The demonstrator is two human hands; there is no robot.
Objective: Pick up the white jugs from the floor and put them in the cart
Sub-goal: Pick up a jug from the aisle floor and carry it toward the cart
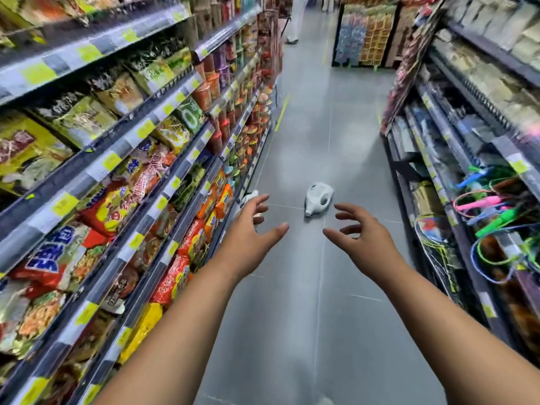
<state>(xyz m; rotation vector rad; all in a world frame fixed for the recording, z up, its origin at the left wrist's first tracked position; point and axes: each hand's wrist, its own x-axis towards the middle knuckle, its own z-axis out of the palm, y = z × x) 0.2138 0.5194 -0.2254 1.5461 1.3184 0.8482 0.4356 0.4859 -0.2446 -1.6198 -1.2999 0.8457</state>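
Your left hand (251,229) and your right hand (365,232) are both stretched out in front of you, fingers spread and a little bent; neither one holds anything. The white jug (317,192) lies on its side on the grey floor (306,287) ahead of them, well apart from both hands; its neck points toward you and its handle loop (323,201) faces up. A second white object (248,197) shows just behind the fingers of your left hand, near the foot of the shelves (117,171); it may be another jug, but it is mostly hidden and I cannot say for sure. The cart is not in view.

The jug looks like stiff moulded plastic with a smooth surface; I judge that the body could slip in a bare palm. If it is full, it will be heavy, and the liquid will shift when you lift it. So take it by the handle, fingers through the loop; support the bottom with the other hand; mind the cap, since I cannot see whether it is tight.
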